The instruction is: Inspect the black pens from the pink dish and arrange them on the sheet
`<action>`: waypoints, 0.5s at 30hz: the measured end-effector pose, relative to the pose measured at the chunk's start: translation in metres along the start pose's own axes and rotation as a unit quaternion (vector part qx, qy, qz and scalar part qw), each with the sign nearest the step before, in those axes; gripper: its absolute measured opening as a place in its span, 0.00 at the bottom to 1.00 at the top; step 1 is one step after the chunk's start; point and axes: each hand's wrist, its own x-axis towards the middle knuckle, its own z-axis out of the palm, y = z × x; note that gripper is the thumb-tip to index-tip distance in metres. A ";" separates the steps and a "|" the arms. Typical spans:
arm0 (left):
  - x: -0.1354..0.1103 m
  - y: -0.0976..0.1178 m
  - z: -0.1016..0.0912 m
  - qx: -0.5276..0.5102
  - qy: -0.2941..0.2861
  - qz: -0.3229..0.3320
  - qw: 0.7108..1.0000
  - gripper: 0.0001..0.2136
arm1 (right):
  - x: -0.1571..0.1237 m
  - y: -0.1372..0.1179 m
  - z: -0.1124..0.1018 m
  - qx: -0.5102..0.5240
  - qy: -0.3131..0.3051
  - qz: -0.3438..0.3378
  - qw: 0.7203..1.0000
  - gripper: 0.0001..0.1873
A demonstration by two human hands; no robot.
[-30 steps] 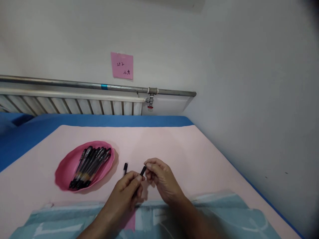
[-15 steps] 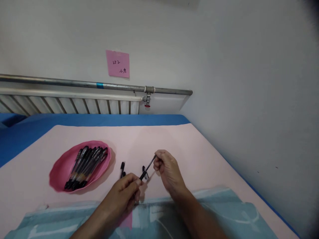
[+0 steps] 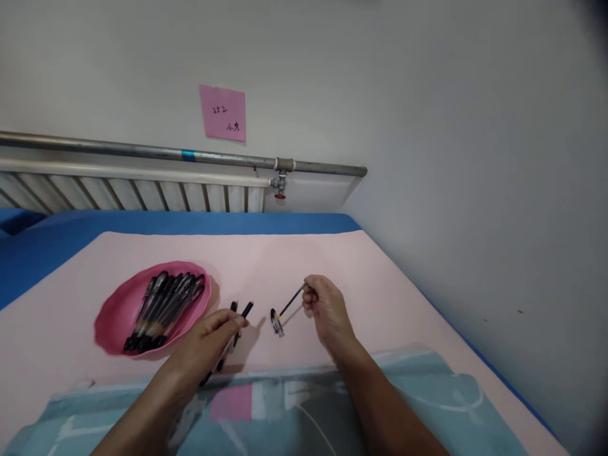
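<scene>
My left hand (image 3: 211, 335) is closed around a pen barrel (image 3: 247, 310), whose black grip end sticks out past the thumb. Pinched between the fingertips of my right hand (image 3: 327, 310) is a thin dark pen refill (image 3: 293, 299), slanting down to the left. Its lower end, with a bit of yellow, is over a black-and-clear pen cap (image 3: 276, 322) on the pink surface. Another pen (image 3: 221, 363) lies partly hidden under my left hand. To the left, a pink scalloped bowl (image 3: 105, 326) holds several black pens (image 3: 164, 310).
A teal patterned cloth (image 3: 418, 386) runs along the near edge of the pink tabletop (image 3: 389, 291). Behind the blue border (image 3: 199, 223) are a radiator and a metal pipe (image 3: 228, 157). A wall rises on the right, and a pink note (image 3: 223, 113) is on the back wall.
The refill has come out of the pen barrel. My left hand has moved left and back with the barrel, while my right hand has shifted slightly right and up with the refill.
</scene>
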 end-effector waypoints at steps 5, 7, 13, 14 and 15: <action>0.002 -0.006 0.010 0.026 -0.041 0.016 0.999 0.14 | -0.006 0.010 0.008 -0.113 -0.048 -0.008 0.992 0.06; 0.006 -0.009 0.015 0.059 -0.023 0.049 0.997 0.14 | -0.006 0.013 0.012 -0.149 -0.069 0.001 0.986 0.06; 0.021 -0.011 0.022 0.164 0.020 0.096 0.981 0.12 | -0.003 0.022 0.021 -0.240 -0.124 0.009 0.963 0.06; 0.024 -0.010 0.022 0.188 0.025 0.097 0.977 0.11 | -0.002 0.023 0.022 -0.259 -0.133 0.006 0.957 0.07; 0.025 -0.010 0.023 0.214 0.029 0.096 0.972 0.11 | -0.001 0.024 0.022 -0.278 -0.141 0.004 0.950 0.07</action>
